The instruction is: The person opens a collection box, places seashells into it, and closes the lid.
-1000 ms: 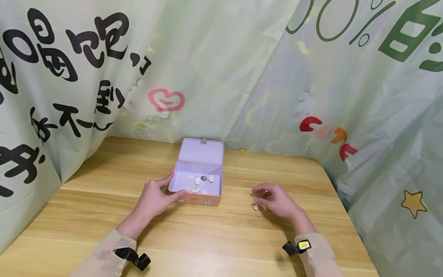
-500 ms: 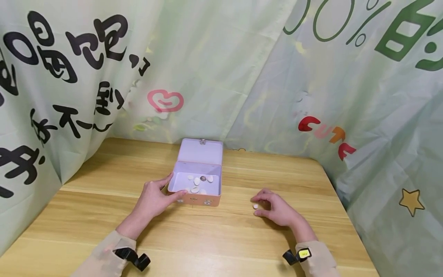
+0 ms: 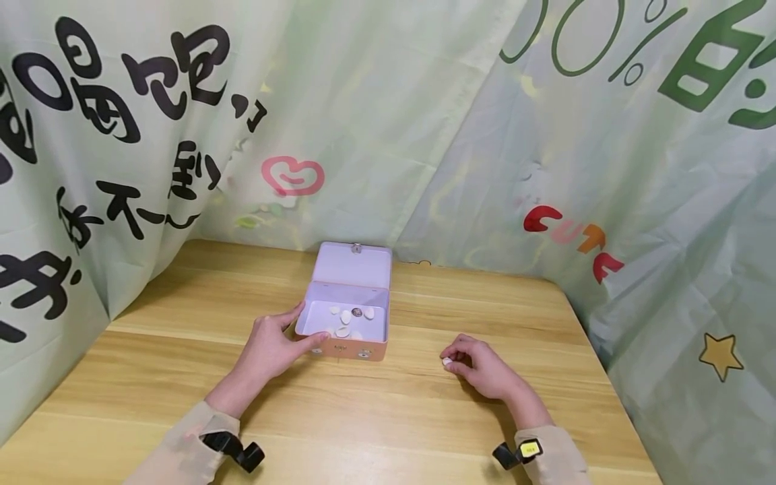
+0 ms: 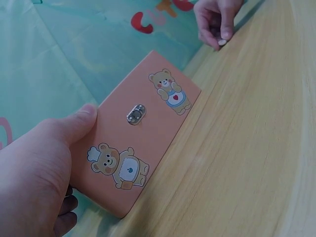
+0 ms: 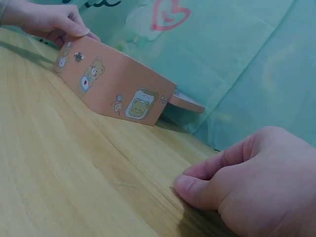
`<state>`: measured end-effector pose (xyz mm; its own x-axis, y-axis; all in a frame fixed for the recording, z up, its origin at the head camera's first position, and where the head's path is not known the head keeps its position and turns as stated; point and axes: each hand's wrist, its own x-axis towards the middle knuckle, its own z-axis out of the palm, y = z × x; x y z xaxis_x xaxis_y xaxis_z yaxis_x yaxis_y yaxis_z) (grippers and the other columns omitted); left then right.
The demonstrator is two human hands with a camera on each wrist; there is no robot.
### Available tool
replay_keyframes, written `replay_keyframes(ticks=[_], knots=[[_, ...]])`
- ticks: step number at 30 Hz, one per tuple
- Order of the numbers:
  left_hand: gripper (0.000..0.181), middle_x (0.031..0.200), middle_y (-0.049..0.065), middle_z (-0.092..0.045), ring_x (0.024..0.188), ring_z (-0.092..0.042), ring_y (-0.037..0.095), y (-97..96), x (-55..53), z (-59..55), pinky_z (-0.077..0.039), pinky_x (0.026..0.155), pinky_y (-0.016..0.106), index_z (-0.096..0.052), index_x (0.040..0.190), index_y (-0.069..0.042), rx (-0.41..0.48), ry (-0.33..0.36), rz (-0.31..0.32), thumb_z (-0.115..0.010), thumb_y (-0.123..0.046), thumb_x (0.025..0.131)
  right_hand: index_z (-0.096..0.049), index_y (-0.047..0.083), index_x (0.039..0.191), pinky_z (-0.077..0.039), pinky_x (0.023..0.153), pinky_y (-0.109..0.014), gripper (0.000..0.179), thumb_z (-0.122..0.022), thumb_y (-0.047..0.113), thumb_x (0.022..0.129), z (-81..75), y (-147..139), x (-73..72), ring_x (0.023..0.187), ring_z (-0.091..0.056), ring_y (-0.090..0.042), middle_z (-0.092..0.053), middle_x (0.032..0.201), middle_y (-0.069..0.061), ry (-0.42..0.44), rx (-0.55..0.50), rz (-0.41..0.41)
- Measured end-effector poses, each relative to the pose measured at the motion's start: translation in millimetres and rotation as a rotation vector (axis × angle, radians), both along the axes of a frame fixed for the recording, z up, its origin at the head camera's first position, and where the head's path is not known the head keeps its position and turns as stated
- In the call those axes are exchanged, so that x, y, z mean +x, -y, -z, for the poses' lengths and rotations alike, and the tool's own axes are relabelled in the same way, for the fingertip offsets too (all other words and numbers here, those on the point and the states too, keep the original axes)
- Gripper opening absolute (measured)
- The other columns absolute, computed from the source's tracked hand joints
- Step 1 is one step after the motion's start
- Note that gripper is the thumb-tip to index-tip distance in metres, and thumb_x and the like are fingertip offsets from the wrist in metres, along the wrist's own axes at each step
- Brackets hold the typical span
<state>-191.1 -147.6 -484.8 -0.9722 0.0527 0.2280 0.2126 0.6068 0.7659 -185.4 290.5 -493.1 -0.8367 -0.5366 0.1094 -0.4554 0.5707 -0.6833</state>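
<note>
A small tin box stands with its lid up, lilac inside and salmon pink outside. Bear pictures and a metal catch mark its front. Inside lie several small whitish shell-like pieces and one dark round piece. My left hand grips the box's left front corner, thumb on the front rim and fingers round the side. To the right of the box, my right hand pinches a small white shell-like piece at the tabletop. In the right wrist view that piece is hidden behind the fingers.
The wooden table runs back to a printed cloth hanging behind and along both sides. Behind the box, its raised lid stands near the cloth. Black wrist cameras are strapped over both sleeves.
My right hand's thumb and fingers first spread apart around the white piece on the table, then came together on it. The left hand and the box have stayed put.
</note>
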Motion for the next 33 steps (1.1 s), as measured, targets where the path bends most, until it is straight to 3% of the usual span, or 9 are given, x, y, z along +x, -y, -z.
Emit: replay_keyframes(ticks=[6,9,12,20,25,27,33], knots=[[0.104,0.119,0.042,-0.064,0.041,-0.025,0.006,-0.4,-0.6,-1.1,-0.034,0.039,0.028,-0.059,0.147,0.001,0.0,-0.005,0.001,-0.086,-0.07,0.076,-0.074,0.007,0.119,-0.054,0.084,-0.031,0.019,-0.073,0.004,0.101,0.8,3,1.5,0.094,-0.059,-0.012,-0.063,0.104,0.003,-0.027,0.049,-0.005],[0.104,0.12,0.042,-0.064,0.041,-0.025,0.006,0.3,-0.8,-2.0,-0.033,0.038,0.028,-0.059,0.146,0.001,0.001,-0.006,-0.002,-0.086,-0.07,0.076,-0.074,0.008,0.119,-0.054,0.083,-0.03,0.017,-0.07,0.004,0.103,2.5,5,1.0,0.093,-0.059,-0.011,-0.064,0.104,0.001,-0.045,0.056,-0.015],[0.103,0.134,0.04,-0.056,0.041,-0.025,0.006,0.8,-0.9,-2.7,-0.034,0.038,0.028,-0.059,0.146,0.002,0.002,-0.009,-0.003,-0.087,-0.069,0.076,-0.074,0.009,0.115,-0.053,0.081,-0.03,0.013,-0.069,0.005,0.104,5.5,6,0.2,0.091,-0.058,-0.011,-0.064,0.103,-0.003,-0.081,0.052,-0.024],[0.104,0.131,0.042,-0.058,0.041,-0.025,0.006,0.2,-0.9,-1.8,-0.036,0.039,0.028,-0.058,0.147,0.001,-0.002,-0.003,-0.001,-0.085,-0.07,0.076,-0.073,0.011,0.113,-0.054,0.082,-0.032,0.012,-0.069,0.006,0.103,10.7,6,-1.3,0.093,-0.06,-0.01,-0.064,0.105,0.004,-0.152,0.016,0.008],[0.105,0.123,0.043,-0.062,0.041,-0.024,0.006,0.2,-0.5,-0.5,-0.035,0.039,0.028,-0.058,0.147,0.0,0.0,-0.001,-0.002,-0.085,-0.071,0.075,-0.074,0.006,0.118,-0.054,0.079,-0.032,0.015,-0.066,0.006,0.105,2.6,7,-3.6,0.09,-0.061,-0.011,-0.069,0.105,0.002,-0.145,-0.011,0.067],[0.104,0.129,0.042,-0.059,0.041,-0.025,0.006,0.2,-0.1,-0.4,-0.034,0.038,0.028,-0.058,0.147,0.001,0.002,0.001,0.001,-0.086,-0.07,0.075,-0.074,0.004,0.12,-0.054,0.077,-0.031,0.017,-0.066,0.006,0.105,-2.9,9,-5.0,0.088,-0.061,-0.011,-0.071,0.106,0.0,-0.141,-0.019,0.081],[0.103,0.137,0.039,-0.055,0.041,-0.024,0.006,0.1,0.4,-1.2,-0.034,0.038,0.028,-0.059,0.146,0.001,0.007,-0.006,0.006,-0.087,-0.069,0.076,-0.073,-0.003,0.122,-0.055,0.074,-0.032,0.02,-0.066,0.003,0.104,-20.4,17,-13.9,0.086,-0.065,-0.023,-0.074,0.107,-0.009,-0.168,-0.072,0.045]])
